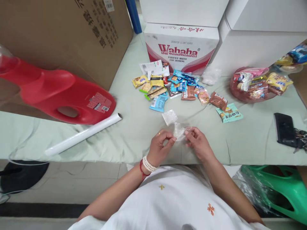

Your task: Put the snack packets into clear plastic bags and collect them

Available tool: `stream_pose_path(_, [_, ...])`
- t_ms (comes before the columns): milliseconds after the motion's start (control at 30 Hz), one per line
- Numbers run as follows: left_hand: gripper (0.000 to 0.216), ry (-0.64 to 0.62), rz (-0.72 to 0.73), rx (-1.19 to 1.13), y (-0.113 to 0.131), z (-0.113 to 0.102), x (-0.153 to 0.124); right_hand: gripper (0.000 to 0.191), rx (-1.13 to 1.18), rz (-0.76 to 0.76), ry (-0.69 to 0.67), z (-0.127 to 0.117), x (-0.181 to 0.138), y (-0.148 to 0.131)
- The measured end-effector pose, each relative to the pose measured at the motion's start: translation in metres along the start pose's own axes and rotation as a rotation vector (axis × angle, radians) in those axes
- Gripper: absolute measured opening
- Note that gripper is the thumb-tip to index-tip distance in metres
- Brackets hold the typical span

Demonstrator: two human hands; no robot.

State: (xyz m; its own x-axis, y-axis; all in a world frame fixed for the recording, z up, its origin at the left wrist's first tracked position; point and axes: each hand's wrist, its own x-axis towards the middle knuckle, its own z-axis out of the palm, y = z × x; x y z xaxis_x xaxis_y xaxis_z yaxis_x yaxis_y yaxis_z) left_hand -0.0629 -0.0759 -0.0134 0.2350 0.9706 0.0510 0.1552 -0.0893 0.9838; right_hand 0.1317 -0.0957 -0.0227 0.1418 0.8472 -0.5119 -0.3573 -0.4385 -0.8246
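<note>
My left hand (161, 143) and my right hand (198, 142) pinch a small clear plastic bag (179, 131) between them, just above the front of the table. Beyond the bag, close to its upper left, lies a folded piece of clear plastic (170, 117). A pile of wrapped snacks spreads farther back, among them a light blue packet (158, 103), a yellow packet (157, 80) and a brown packet (189, 93). To the right of the pile rest another brown packet (218, 100) and a mint-green packet (229, 113).
A white Wahaha carton (181, 48) stands behind the snacks. A red plastic jug (59, 92) lies left, with a white roll (83, 134) before it and a cardboard box (59, 38) behind. Right are a pink bowl (236, 91) of snacks, a black case (284, 127) and keys (301, 138).
</note>
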Motion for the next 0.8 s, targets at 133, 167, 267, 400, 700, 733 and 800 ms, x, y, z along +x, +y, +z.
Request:
stream_pose_path(133, [0.040, -0.025, -0.042, -0.092, -0.006, 0.001, -0.002, 0.040, 0.112, 0.000, -0.022, 0.003, 0.004, 0.001])
stream_pose_path(167, [0.050, -0.031, -0.069, -0.092, -0.008, 0.001, -0.001, 0.040, 0.147, 0.009, -0.034, 0.003, 0.005, 0.001])
stream_pose_path(267, [0.031, -0.037, -0.118, -0.009, -0.015, -0.006, 0.004, 0.036, 0.178, 0.028, -0.083, -0.001, 0.005, -0.002])
stream_pose_path(400, [0.013, 0.047, 0.056, 0.230, -0.020, -0.031, 0.002, 0.033, 0.197, -0.101, 0.005, -0.014, 0.005, -0.006])
stream_pose_path(700, [0.024, -0.515, 0.182, 0.332, -0.008, -0.084, -0.031, 0.031, 0.223, -0.092, -0.033, -0.027, 0.010, -0.005])
stream_pose_path(733, [0.027, -0.455, 0.118, 0.273, -0.005, -0.081, -0.029, 0.030, 0.224, -0.094, -0.054, -0.025, 0.010, -0.004])
stream_pose_path(800, [0.035, -0.275, 0.025, 0.239, 0.002, -0.066, -0.021, 0.030, 0.220, -0.094, -0.091, -0.019, 0.010, -0.002])
